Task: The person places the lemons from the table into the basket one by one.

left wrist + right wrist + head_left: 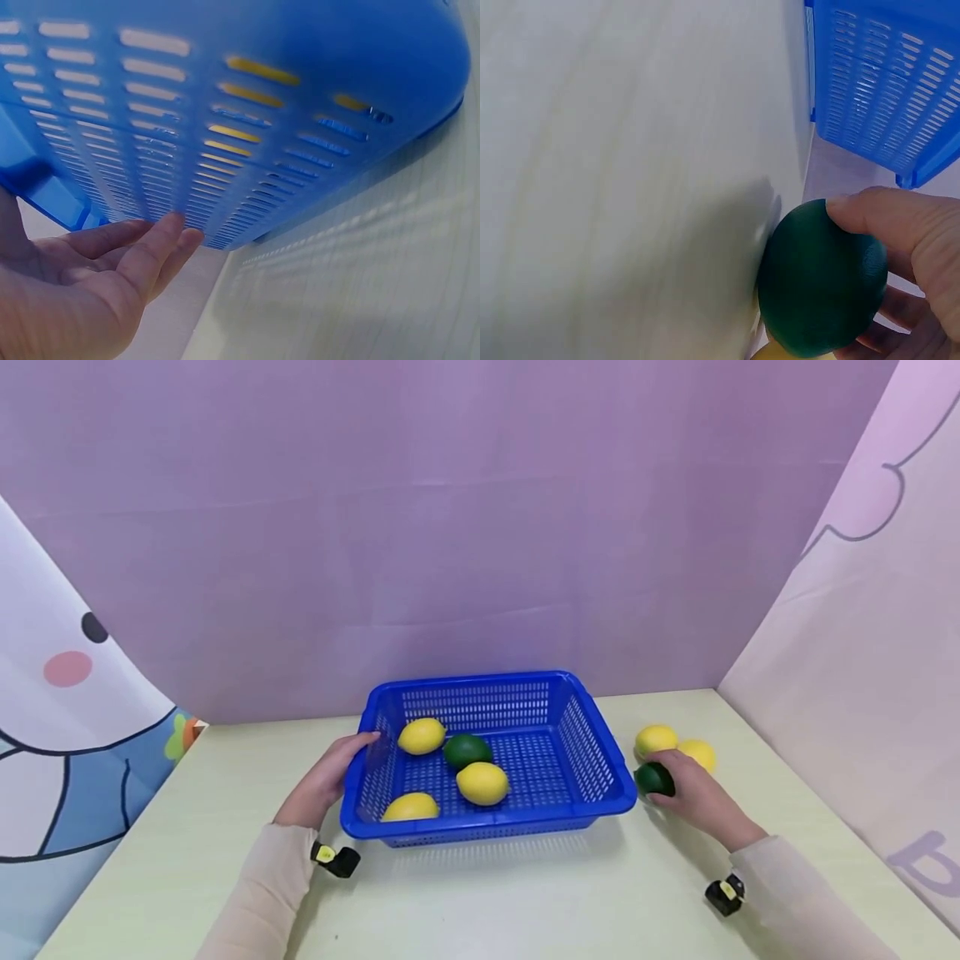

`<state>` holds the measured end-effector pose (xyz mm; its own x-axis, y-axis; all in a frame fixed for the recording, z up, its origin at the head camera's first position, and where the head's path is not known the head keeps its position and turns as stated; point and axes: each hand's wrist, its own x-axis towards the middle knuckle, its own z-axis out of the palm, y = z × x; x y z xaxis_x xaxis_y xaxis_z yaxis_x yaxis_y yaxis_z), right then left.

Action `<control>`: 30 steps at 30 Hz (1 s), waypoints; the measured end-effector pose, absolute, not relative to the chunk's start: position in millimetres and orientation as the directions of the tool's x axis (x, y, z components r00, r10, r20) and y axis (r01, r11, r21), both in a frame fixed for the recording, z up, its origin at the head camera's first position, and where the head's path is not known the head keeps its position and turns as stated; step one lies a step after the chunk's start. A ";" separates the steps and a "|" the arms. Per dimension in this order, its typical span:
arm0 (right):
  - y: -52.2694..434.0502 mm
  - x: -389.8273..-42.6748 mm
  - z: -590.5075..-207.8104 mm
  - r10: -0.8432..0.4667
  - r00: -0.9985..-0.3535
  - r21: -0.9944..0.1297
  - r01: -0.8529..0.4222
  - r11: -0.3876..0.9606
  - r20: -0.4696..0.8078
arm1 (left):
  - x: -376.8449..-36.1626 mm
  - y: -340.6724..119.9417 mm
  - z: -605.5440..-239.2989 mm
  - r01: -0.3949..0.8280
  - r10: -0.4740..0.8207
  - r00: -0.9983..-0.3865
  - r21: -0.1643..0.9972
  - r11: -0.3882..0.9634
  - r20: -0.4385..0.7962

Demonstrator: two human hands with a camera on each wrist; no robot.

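A blue slotted basket [600,752] stands mid-table, holding three yellow lemons [422,736] and a dark green lime [467,750]. My left hand [330,775] lies with straight fingers against the basket's left wall [225,150]; the left wrist view shows the fingertips [174,226] touching the slotted side. Right of the basket, my right hand [686,789] grips a second dark green lime [654,778], thumb over it in the right wrist view [821,289]. Two yellow lemons [656,739] lie on the table just behind that hand.
The pale green table [510,902] is backed by a purple cloth wall, with patterned cloth panels slanting in at left and right. A small black wrist camera [336,858] sits at each forearm. The basket's corner [885,90] shows near the held lime.
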<state>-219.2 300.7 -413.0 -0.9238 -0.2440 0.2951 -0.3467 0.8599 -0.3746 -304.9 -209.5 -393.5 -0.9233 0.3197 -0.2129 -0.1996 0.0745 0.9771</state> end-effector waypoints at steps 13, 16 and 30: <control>298.8 -222.4 -416.9 -0.217 -0.941 -0.350 -0.302 0.887 0.261 | -304.7 -210.5 -393.2 -0.194 0.345 -0.917 0.980 0.048 -0.198; 299.7 -222.9 -417.9 -0.219 -0.938 -0.349 -0.307 0.885 0.270 | -305.5 -210.0 -393.8 -0.196 0.344 -0.918 0.980 0.039 -0.197; 299.9 -220.9 -414.9 -0.241 -0.923 -0.334 -0.338 0.880 0.300 | -305.1 -210.2 -394.4 -0.186 0.332 -0.923 0.981 0.053 -0.193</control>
<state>-220.9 299.9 -414.9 -0.9229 -0.2406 0.3005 -0.3382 0.8798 -0.3341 -305.1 -210.2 -394.4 -0.9235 0.3316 -0.1930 -0.1860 0.0530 0.9811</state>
